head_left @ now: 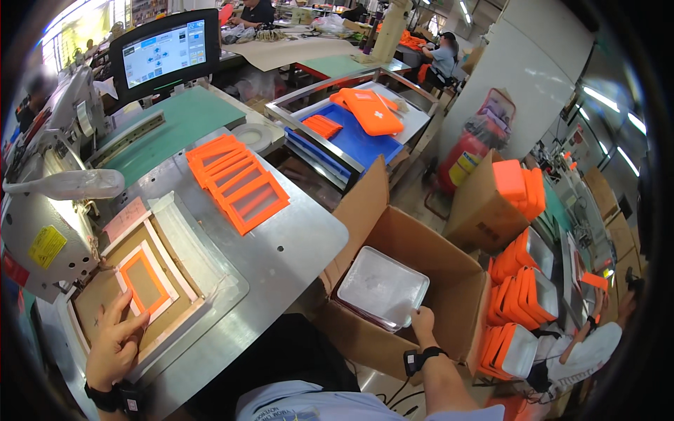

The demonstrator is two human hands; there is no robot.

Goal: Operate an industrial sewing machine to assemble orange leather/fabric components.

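Note:
My left hand [116, 347] lies at the near side of a brown template with white strips [90, 298] on the sewing machine's bed. Its fingers are spread, and two fingertips touch the near end of an orange rectangular frame [160, 286] set in the template. To the right, my right hand [423, 324] reaches into an open cardboard box [453, 295]. Its fingers close on the near right corner of a pale grey rectangular panel with rounded corners [382, 284]. What lies under that panel is mostly hidden.
Overlapping orange frames [242, 193] lie on the metal table [295, 245]. A sewing machine head [49, 231] and a screen [165, 56] stand left. Orange cases [368, 112] rest on a blue tray [365, 149]. Stacked orange-edged panels [516, 298] stand right, near a co-worker's sleeve [593, 351].

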